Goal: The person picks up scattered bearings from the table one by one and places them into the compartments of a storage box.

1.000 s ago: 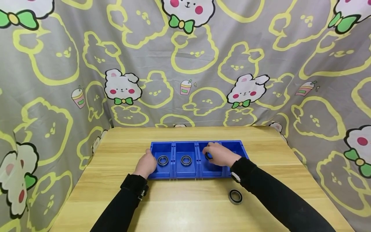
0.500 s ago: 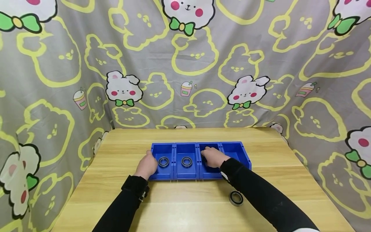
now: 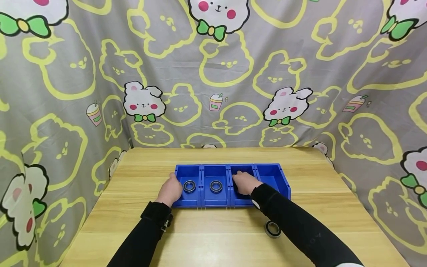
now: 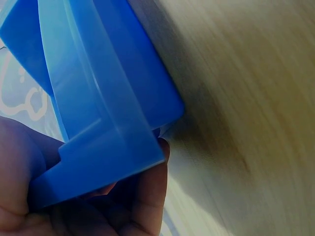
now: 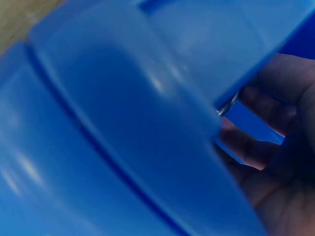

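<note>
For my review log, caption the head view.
Left hand grips a row of blue bins, right hand inside the third from left, ring on the table.

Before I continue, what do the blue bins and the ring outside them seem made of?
Blue bins: probably plastic, semi-gloss, given smooth walls with soft highlights. Ring outside them: likely metal, satin-looking, since its edge looks silvery; the black band's material is unclear.
</note>
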`<state>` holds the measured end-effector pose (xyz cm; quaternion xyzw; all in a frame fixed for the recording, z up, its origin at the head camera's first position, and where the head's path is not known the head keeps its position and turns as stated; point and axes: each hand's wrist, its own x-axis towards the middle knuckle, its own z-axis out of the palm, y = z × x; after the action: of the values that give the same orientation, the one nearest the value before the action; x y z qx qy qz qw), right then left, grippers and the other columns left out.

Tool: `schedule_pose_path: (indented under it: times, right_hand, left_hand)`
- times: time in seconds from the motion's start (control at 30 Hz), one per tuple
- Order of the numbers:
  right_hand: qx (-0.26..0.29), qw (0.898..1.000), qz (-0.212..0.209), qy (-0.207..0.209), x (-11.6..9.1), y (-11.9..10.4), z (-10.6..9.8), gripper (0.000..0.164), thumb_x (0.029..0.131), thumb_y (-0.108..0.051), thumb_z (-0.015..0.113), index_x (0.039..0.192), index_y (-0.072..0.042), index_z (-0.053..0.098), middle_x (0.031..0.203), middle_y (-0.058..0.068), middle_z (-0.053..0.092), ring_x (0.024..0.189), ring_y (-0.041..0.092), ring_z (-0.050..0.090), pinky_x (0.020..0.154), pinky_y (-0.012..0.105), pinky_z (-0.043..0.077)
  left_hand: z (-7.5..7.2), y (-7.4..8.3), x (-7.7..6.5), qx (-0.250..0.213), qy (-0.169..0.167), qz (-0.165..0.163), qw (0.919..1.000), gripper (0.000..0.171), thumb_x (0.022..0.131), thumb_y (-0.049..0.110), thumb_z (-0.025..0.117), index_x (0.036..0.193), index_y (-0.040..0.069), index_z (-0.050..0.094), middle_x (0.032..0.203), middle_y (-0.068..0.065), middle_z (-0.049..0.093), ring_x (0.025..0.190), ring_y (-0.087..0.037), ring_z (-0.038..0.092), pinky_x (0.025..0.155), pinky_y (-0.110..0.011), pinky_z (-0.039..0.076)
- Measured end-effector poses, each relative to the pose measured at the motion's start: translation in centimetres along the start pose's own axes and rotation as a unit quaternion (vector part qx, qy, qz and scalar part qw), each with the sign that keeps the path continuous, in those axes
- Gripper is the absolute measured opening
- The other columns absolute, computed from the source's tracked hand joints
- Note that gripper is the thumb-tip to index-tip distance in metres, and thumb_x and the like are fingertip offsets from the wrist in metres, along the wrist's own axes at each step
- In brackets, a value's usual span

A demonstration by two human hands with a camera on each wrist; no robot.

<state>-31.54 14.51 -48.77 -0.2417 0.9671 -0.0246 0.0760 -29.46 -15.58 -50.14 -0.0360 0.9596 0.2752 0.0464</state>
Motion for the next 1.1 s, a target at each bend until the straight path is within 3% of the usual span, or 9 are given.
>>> schedule_pose_path:
  times: [0.23, 0.37, 0.57, 0.73, 0.9, 1.1]
  right_hand:
    - [-0.008, 1.000, 0.002, -0.009, -0.3, -0.2, -0.4, 0.043, 0.087, -0.007, 0.076, 0.126, 0.004, 0.063, 0.115, 0.024, 0.061, 0.107, 0.040, 0.061, 0.093, 0.049, 0.050]
    - [-0.001, 1.000, -0.006, 0.011, -1.1, -0.4, -1.9, 0.039, 0.087, -0.011, 0.076, 0.123, 0.000, 0.065, 0.113, 0.021, 0.062, 0.105, 0.039, 0.061, 0.092, 0.050, 0.050]
    - [0.018, 0.999, -0.026, 0.023, -4.7, -1.6, -5.2, 0.029, 0.090, -0.016, 0.075, 0.117, -0.006, 0.069, 0.108, 0.012, 0.063, 0.100, 0.031, 0.061, 0.087, 0.044, 0.052]
    - [0.023, 0.998, -0.057, 0.028, -8.3, -2.7, -6.8, 0.024, 0.086, -0.016, 0.079, 0.108, -0.008, 0.071, 0.100, 0.007, 0.063, 0.091, 0.025, 0.061, 0.081, 0.039, 0.052]
    - [0.017, 0.997, -0.075, 0.020, -11.6, -2.3, -6.2, 0.023, 0.085, -0.018, 0.081, 0.104, -0.010, 0.071, 0.094, 0.003, 0.061, 0.085, 0.020, 0.059, 0.074, 0.034, 0.052]
    - [0.052, 0.997, -0.049, -0.025, -14.6, -1.0, -3.7, 0.037, 0.077, -0.018, 0.086, 0.109, -0.011, 0.069, 0.098, 0.002, 0.059, 0.089, 0.024, 0.058, 0.075, 0.041, 0.052]
  left_hand:
    - [0.0, 0.1, -0.1, 0.000, -0.002, -0.005, 1.0000, 0.057, 0.103, 0.012, 0.036, 0.150, -0.015, 0.019, 0.079, -0.014, 0.059, 0.068, -0.025, 0.057, 0.062, -0.040, 0.048]
    - [0.0, 0.2, -0.1, -0.004, 0.001, -0.004, 1.0000, 0.055, 0.103, 0.012, 0.037, 0.148, -0.014, 0.020, 0.083, -0.016, 0.060, 0.070, -0.025, 0.058, 0.066, -0.042, 0.050]
    - [0.0, 0.0, 0.0, -0.004, -0.001, 0.002, 1.0000, 0.057, 0.102, 0.012, 0.037, 0.149, -0.015, 0.018, 0.076, -0.014, 0.058, 0.065, -0.025, 0.056, 0.060, -0.039, 0.046]
    - [-0.2, -0.1, 0.1, -0.005, -0.004, 0.002, 1.0000, 0.056, 0.103, 0.012, 0.036, 0.149, -0.014, 0.018, 0.073, -0.012, 0.056, 0.063, -0.024, 0.055, 0.058, -0.037, 0.043]
    - [-0.2, -0.1, 0.1, -0.004, -0.004, 0.004, 1.0000, 0.055, 0.103, 0.013, 0.037, 0.148, -0.014, 0.019, 0.075, -0.013, 0.057, 0.065, -0.025, 0.055, 0.060, -0.038, 0.044]
    - [0.0, -0.2, 0.1, -0.003, 0.000, 0.005, 1.0000, 0.056, 0.103, 0.014, 0.037, 0.148, -0.015, 0.019, 0.079, -0.015, 0.059, 0.068, -0.025, 0.057, 0.064, -0.041, 0.048]
